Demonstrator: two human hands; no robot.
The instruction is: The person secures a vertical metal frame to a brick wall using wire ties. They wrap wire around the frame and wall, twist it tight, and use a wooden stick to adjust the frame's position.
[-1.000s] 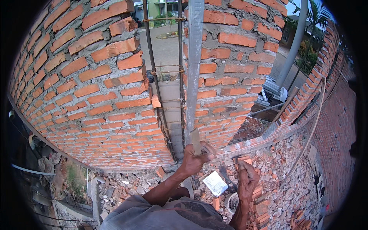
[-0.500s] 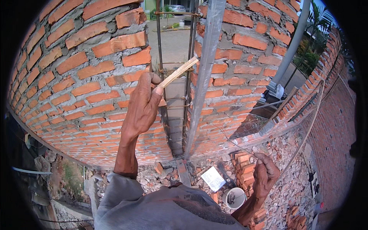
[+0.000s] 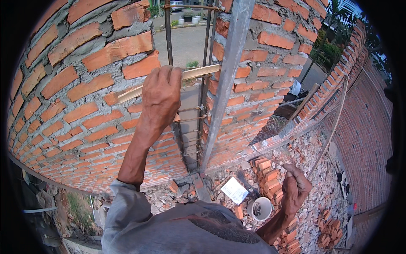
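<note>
My left hand [image 3: 160,97] is closed over a thin wooden strip [image 3: 198,72], knuckles up. The strip lies nearly level across the gap between two brick wall sections. Its left part runs along the left brick wall [image 3: 97,91], and its right end meets a long grey metal bar [image 3: 231,61] standing along the gap's right edge. Behind the strip, steel reinforcing bars [image 3: 168,38] with cross ties stand in the gap. Lower right, my right hand [image 3: 294,188] pinches a thin wire [image 3: 263,155], which sticks out toward the right brick wall [image 3: 264,63].
Below lie broken bricks and rubble [image 3: 313,148], a brick stack [image 3: 268,178], a white bucket [image 3: 260,208] and a white sheet or bag [image 3: 234,190]. A long thin pole or hose [image 3: 334,122] slants at the right, before another brick wall [image 3: 363,139].
My left hand has shifted its grip from the strip's near end to its middle. The strip has swung from slanting to nearly level across the gap. My right hand still holds the wire.
</note>
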